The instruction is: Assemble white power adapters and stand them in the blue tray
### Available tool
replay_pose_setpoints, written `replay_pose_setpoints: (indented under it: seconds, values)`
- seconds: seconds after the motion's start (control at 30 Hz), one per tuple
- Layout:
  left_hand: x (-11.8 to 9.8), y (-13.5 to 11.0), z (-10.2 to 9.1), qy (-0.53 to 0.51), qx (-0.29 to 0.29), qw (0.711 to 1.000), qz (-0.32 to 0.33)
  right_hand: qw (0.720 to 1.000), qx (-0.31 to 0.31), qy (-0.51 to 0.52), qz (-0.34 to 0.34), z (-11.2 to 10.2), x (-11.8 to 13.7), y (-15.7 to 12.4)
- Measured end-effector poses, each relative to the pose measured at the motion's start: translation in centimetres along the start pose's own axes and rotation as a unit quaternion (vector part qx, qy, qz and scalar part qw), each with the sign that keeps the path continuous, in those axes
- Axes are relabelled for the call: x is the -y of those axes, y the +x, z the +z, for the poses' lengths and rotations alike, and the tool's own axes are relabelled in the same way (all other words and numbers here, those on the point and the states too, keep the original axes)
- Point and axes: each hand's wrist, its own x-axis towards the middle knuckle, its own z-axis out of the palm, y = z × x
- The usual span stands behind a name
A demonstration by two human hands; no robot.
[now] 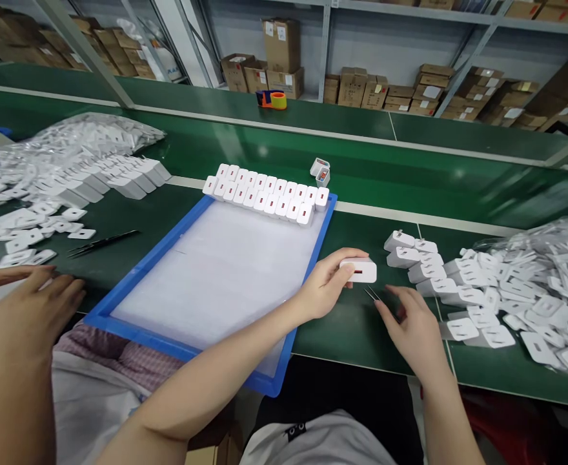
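Note:
My left hand [330,284] grips a white charger [360,270] just off the right edge of a blue tray [119,303], its red port facing me. My right hand [412,326] sits close below and to the right of it, fingers pinched on thin metal tweezers [372,294] whose tips point up-left towards the charger. Two rows of white chargers [267,194] stand along the far edge of the tray, on its white sheet. More chargers [412,255] lie in a short line right of my hands.
A heap of bagged white parts [536,290] fills the right side of the green table [361,168]. On the left lie more chargers [95,177], loose white pieces and black tweezers [102,242]. A co-worker's hand [22,310] rests at the left. Shelves of cardboard boxes [281,58] stand behind.

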Motion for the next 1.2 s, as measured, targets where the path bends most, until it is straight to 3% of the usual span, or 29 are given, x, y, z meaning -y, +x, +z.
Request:
replay_pose_setpoints:
  seconds: [0.07, 0.13, 0.2, 0.3, 0.53, 0.73, 0.9, 1.2]
  values:
    - [-0.1, -0.1, 0.0, -0.001, -0.001, 1.000, -0.002, 0.989, 0.023, 0.145, 0.021, -0.8, 1.8, 1.0]
    - [-0.1, -0.1, -0.1, -0.009, -0.002, 1.000, -0.003, 0.958, 0.072, 0.276, 0.035, -1.4, 3.7, 2.4]
    - [0.1, -0.1, -0.2, -0.028, -0.006, 1.000, -0.005, 0.931, 0.127, 0.341, 0.034, -1.6, 5.3, 3.9]
    - [0.5, 0.2, -0.4, -0.050, -0.031, 0.998, -0.019, 0.916, 0.171, 0.361, 0.027, -1.0, 6.5, 6.1]
    - [0.4, 1.2, -1.1, 0.100, -0.111, 0.984, -0.095, 0.908, 0.097, 0.406, 0.037, 2.3, 4.9, 9.1]
    - [0.9, 2.3, -1.6, -0.019, -0.227, 0.967, -0.118, 0.906, 0.072, 0.415, 0.045, 3.3, 4.1, 8.6]
    - [2.3, 3.9, -3.2, -0.100, -0.348, 0.922, -0.138, 0.911, 0.068, 0.405, 0.044, 3.1, 3.8, 8.0]
    - [1.8, 6.5, -4.6, -0.169, -0.418, 0.878, -0.162, 0.913, 0.042, 0.407, 0.012, 3.8, 2.9, 7.8]
